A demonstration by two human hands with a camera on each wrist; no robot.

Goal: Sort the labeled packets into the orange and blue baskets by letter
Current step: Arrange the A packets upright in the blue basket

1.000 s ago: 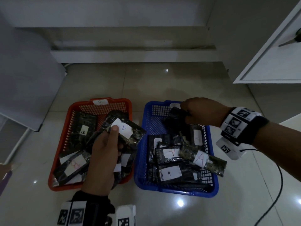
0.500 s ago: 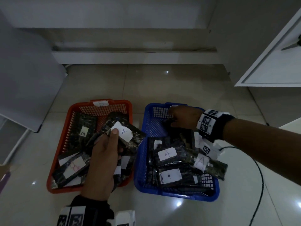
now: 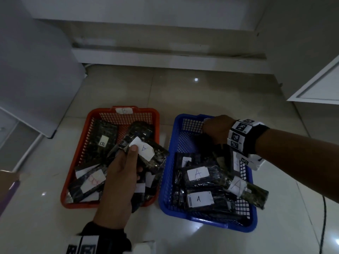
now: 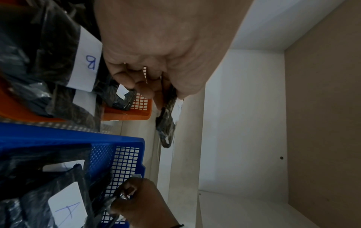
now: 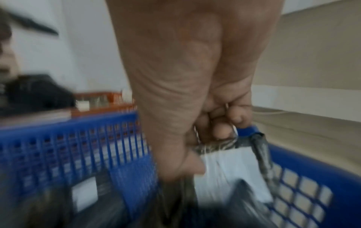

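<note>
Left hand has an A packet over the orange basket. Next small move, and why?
Probably carry it right, across to the blue plastic basket. The left hand pinches a dark packet with a white A label above the orange plastic basket, which is tagged B; the blue one's visible labels read A. The right hand grips another packet at its far end.

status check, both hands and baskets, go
Left hand grips A packet over orange basket. Right hand grips packet in blue basket. Nothing blocking.
</note>
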